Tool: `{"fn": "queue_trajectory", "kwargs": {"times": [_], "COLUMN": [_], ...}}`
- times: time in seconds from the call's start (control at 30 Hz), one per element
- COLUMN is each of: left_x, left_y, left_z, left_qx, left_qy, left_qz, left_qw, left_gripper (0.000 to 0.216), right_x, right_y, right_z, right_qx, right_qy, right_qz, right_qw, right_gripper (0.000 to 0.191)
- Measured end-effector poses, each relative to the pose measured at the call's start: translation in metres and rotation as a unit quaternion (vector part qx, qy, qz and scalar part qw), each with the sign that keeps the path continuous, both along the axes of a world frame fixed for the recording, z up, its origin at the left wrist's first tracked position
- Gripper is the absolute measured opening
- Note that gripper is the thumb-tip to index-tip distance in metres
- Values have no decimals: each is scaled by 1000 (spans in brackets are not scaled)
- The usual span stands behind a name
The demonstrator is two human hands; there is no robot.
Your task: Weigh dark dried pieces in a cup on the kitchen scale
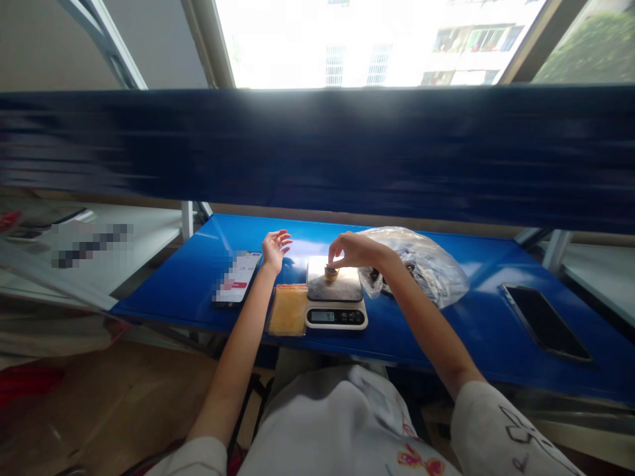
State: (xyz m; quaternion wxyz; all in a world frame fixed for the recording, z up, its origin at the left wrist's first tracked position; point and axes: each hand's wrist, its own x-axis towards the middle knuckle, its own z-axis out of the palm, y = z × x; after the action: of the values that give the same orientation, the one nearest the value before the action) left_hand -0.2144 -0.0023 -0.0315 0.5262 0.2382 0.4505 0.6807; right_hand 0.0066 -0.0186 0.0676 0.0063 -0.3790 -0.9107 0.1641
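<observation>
A digital kitchen scale with a metal plate and a lit display stands on the blue table in front of me. My right hand is over the plate, its fingertips pinched on the top of a small gold-brown piece; its exact kind is too small to tell. My left hand is raised left of the scale, palm turned up, fingers apart with nothing in them. Against the scale's left side lies a stack of yellowish clear plastic pouches. Right of the scale sits a clear plastic bag with dark small items inside, partly behind my right forearm.
A phone with a lit screen lies left of my left forearm. Another dark phone rests on the right of the blue table. A dark blue shelf edge crosses above the table. White shelves stand at both sides.
</observation>
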Motion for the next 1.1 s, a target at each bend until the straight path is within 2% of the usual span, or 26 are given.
{"fn": "queue_trajectory", "kwargs": {"times": [0.2, 0.3, 0.4, 0.6, 0.87, 1.0, 1.1], "left_x": [-1, -1, 1, 4, 5, 5, 6], "left_y": [0, 0, 0, 2, 0, -1, -1], "left_z": [0, 0, 0, -1, 1, 0, -1], "left_qx": [-8, -12, -11, -5, -8, -9, -5], "left_qy": [10, 5, 3, 2, 6, 11, 17], "left_qz": [-2, -8, -11, -22, -13, -14, -19], "left_qw": [1000, 1000, 1000, 1000, 1000, 1000, 1000], "left_gripper": [20, 21, 22, 21, 21, 21, 22], "right_x": [7, 25, 49, 77, 46, 34, 30], "right_y": [-18, -30, -39, -43, -35, -28, -25], "right_z": [21, 32, 33, 15, -14, -31, -42], "right_qx": [32, 19, 25, 94, 50, 51, 71], "right_qy": [41, 88, 126, 174, 211, 199, 224], "right_qz": [-35, -27, -61, -162, -89, -91, -118], "right_qw": [998, 996, 990, 967, 972, 974, 965], "right_gripper": [11, 11, 11, 11, 18, 19, 18]}}
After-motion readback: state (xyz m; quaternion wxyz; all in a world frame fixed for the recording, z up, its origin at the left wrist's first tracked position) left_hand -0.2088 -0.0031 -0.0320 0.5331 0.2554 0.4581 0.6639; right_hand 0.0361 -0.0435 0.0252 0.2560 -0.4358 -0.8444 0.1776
